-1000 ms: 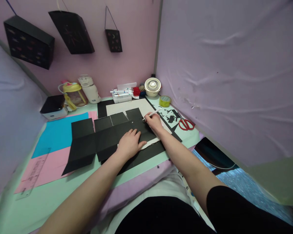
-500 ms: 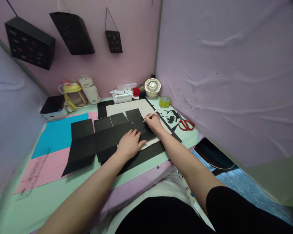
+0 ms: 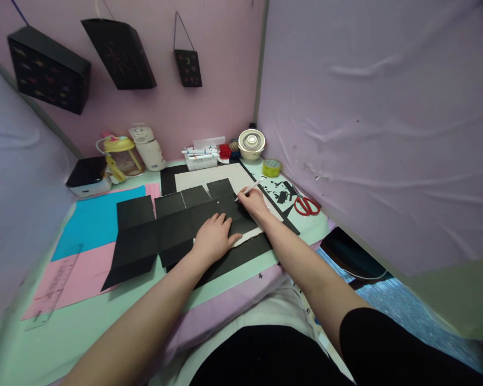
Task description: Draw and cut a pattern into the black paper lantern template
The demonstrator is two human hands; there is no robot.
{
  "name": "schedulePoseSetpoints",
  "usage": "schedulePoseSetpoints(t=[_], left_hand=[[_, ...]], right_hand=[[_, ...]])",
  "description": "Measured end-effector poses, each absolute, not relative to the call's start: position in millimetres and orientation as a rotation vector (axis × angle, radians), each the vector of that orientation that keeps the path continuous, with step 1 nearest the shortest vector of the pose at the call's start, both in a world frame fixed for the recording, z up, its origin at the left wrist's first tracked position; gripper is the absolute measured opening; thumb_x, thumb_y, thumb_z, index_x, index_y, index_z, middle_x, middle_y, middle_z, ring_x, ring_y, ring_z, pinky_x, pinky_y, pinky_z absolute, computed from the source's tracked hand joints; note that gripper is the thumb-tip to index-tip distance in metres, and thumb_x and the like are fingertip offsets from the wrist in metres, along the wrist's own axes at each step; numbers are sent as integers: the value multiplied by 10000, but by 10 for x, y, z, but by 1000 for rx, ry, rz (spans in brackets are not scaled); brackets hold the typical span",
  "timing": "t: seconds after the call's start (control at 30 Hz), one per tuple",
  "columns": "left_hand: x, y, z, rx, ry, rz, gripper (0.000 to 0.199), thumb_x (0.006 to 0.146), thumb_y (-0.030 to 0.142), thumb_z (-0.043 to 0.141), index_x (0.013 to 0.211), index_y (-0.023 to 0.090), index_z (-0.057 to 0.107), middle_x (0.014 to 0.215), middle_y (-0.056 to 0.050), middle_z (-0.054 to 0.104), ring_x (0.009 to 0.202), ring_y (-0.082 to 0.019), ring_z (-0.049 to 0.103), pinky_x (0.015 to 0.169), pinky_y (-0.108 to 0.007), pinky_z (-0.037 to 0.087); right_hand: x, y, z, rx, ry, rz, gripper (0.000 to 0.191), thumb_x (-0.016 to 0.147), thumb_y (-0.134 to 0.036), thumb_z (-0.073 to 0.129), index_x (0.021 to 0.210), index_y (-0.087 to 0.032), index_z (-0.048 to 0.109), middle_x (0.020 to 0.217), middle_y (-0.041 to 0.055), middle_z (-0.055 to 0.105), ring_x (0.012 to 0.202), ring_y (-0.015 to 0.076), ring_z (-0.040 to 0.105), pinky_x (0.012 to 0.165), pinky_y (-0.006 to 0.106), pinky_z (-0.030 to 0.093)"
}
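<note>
A creased black sheet with flaps [image 3: 177, 223] lies over a white board [image 3: 225, 173] and more black paper. My left hand [image 3: 214, 236] rests flat on its lower part, fingers spread, holding nothing. Closed around a white pen [image 3: 253, 187], my right hand [image 3: 253, 203] rests on the sheet's right part. The pen's tip is at the black surface, just left of my fingers. A small light mark [image 3: 218, 202] shows on the sheet between the two hands.
Red-handled scissors [image 3: 306, 206], black paper scraps [image 3: 282, 196] and yellow-green tape [image 3: 271, 168] lie to the right. Blue paper [image 3: 92, 220], pink paper [image 3: 84, 276] and a clear ruler [image 3: 58, 287] are left. Markers [image 3: 201, 155], a lidded bowl [image 3: 251, 145] and a yellow-lidded jug [image 3: 124, 155] stand behind.
The pen and the fingers of my right hand have shifted very slightly left. My left hand has stayed in place on the black sheet.
</note>
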State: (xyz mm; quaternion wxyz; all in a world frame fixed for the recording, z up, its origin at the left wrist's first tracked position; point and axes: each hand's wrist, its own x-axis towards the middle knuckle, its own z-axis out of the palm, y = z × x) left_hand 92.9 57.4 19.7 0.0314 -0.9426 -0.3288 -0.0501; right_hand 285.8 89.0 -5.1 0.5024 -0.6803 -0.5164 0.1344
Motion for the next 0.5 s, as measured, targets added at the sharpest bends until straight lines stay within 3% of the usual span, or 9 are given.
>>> schedulePoseSetpoints(t=[0.5], left_hand=[[936, 574, 197, -2896, -1012, -142, 593, 928, 539, 476, 1289, 81, 582, 1360, -181, 563, 1290, -350, 480, 1045, -419, 400]], right_hand=[[2873, 904, -68, -1659, -1281, 303, 187, 773, -233, 522, 661, -207, 670, 683, 2, 697, 730, 167, 647, 721, 236, 471]])
